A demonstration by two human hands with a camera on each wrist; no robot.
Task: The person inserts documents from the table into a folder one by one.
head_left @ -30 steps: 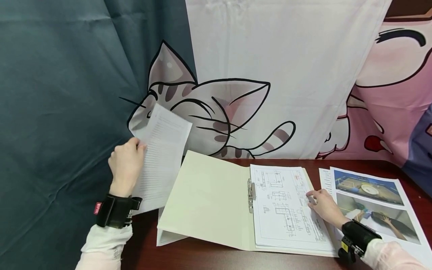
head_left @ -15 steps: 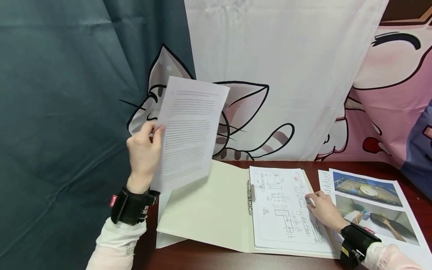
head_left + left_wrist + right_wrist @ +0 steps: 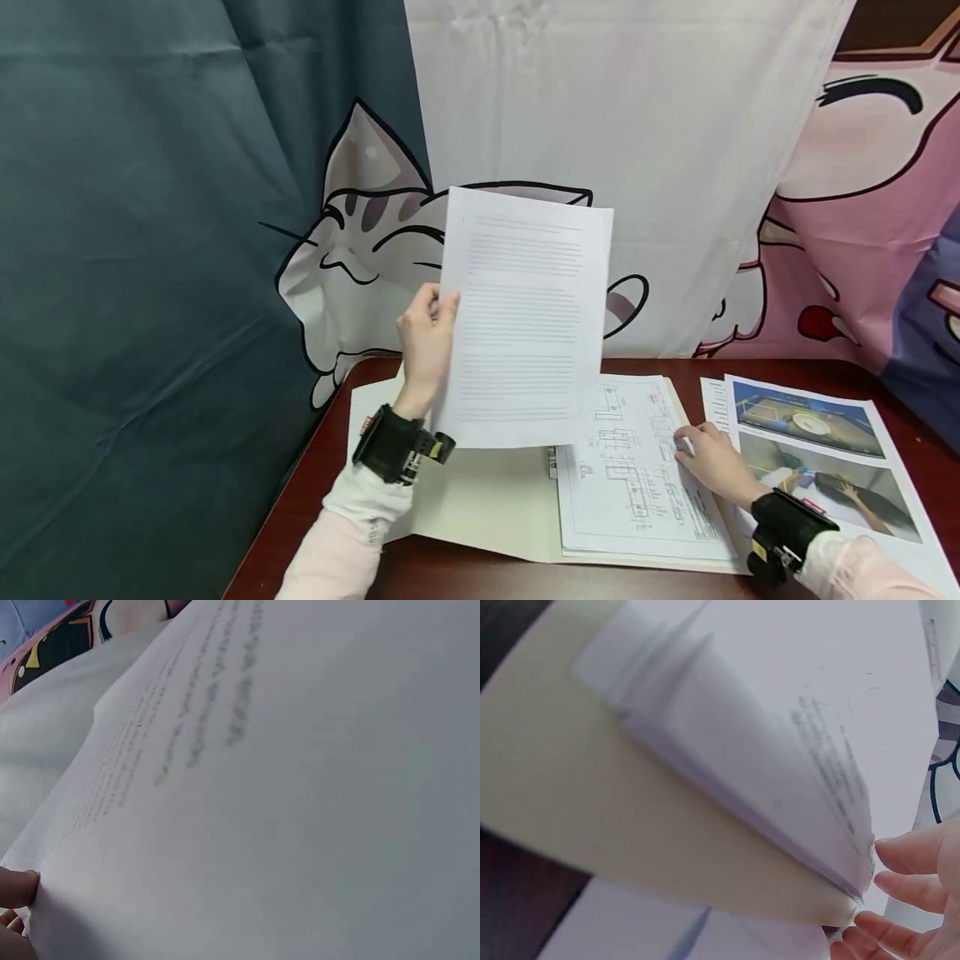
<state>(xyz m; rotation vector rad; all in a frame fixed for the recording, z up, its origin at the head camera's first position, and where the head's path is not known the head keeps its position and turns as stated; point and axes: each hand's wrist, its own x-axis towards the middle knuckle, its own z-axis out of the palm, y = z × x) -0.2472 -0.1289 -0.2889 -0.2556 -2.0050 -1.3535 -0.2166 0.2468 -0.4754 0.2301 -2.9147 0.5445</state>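
My left hand [image 3: 427,342] pinches a white printed sheet of paper [image 3: 525,317] by its left edge and holds it up over the folder. Lines of text cover the sheet, which fills most of the left wrist view. Below lies an open cream file folder [image 3: 487,508], with a stack of technical drawings [image 3: 637,475] on its right side. The sheet hides part of these drawings and most of the metal clip [image 3: 552,462]. My right hand [image 3: 716,462] grips the right edge of the drawings, thumb and fingertips at their margin in the right wrist view.
Right of the folder, a page with colour photos [image 3: 825,475] overlaps another printed page [image 3: 716,400]. More white paper [image 3: 369,404] shows at the folder's left side. The dark red table [image 3: 300,508] ends at a patterned curtain [image 3: 510,100] behind.
The left hand has carried the printed sheet to the right, from beyond the folder's left side to over its middle. The right hand stays at the drawings' edge.
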